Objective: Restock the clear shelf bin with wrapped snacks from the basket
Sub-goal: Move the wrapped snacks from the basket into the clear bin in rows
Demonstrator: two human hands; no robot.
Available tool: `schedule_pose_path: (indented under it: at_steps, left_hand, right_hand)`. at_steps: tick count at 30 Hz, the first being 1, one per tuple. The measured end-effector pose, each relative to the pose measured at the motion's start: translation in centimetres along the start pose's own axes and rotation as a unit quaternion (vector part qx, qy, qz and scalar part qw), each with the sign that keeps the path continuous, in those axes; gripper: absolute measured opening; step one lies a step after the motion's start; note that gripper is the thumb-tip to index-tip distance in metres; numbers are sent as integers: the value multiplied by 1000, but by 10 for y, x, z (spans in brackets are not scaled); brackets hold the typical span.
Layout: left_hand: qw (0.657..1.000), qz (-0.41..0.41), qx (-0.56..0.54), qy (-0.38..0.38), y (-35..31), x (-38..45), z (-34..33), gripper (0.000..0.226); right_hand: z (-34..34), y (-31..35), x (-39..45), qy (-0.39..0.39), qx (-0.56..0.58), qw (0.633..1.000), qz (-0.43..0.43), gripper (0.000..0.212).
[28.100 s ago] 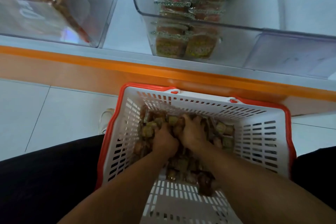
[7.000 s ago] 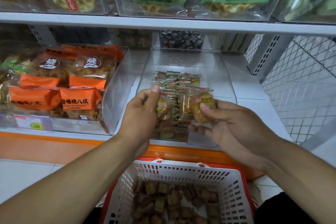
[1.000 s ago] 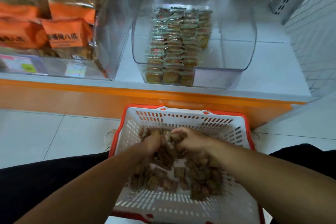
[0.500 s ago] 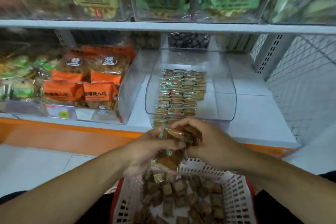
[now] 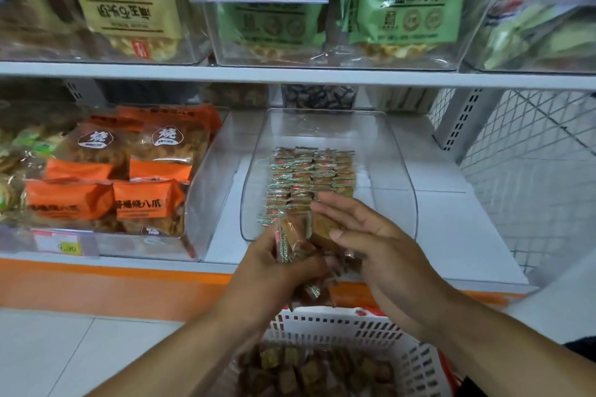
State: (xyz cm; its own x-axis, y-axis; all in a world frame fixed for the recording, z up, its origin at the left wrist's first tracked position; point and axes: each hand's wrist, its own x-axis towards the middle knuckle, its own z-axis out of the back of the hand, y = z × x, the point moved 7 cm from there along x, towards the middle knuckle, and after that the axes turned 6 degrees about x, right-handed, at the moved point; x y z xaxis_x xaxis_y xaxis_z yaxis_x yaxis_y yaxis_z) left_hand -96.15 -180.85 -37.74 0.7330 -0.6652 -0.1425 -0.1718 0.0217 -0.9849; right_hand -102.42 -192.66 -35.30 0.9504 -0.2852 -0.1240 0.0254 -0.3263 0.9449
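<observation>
Shop shelf [image 5: 451, 222]: left hand [image 5: 274, 271] grips wrapped snacks [image 5: 292, 237], right hand [image 5: 383, 248] open beside, fronting clear bin [image 5: 400, 171].

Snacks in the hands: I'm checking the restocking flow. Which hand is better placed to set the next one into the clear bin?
Probably the right hand: its straight fingers already reach over the clear bin's front edge beside the stacked rows, while the left hand grips the bundle of snacks lower down.

Both forearms are bare from the bottom edge of the view up to the wrists, with no sleeve showing. The left hand [image 5: 274, 271] and the right hand [image 5: 383, 255] are bare too. A patch of dark clothing [image 5: 580, 353] shows at the lower right edge.
</observation>
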Motion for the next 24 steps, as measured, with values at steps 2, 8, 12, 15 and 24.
schedule_pose_path:
  at_steps: [2, 8, 12, 15, 24]
  left_hand:
    - [1000, -17, 12, -3, -3, 1, 2, 35]
    - [999, -18, -40, 8, -4, 0, 7, 46]
    - [996, -29, -80, 8, -7, -1, 9, 45]
    - [997, -52, -50, -23, -12, -5, 11, 50]
    - [988, -106, 113, -9, -28, -10, 15, 54]
  right_hand:
    - [6, -3, 3, -18, 37, 999, -31, 41]
    - [4, -7, 2, -20, 157, 986, -54, 29]
    - [8, -9, 1, -65, 190, 977, -70, 29]
    - [3, -12, -1, -42, 203, 971, -121, 30]
    - [-6, -21, -17, 123, 121, 942, -289, 46]
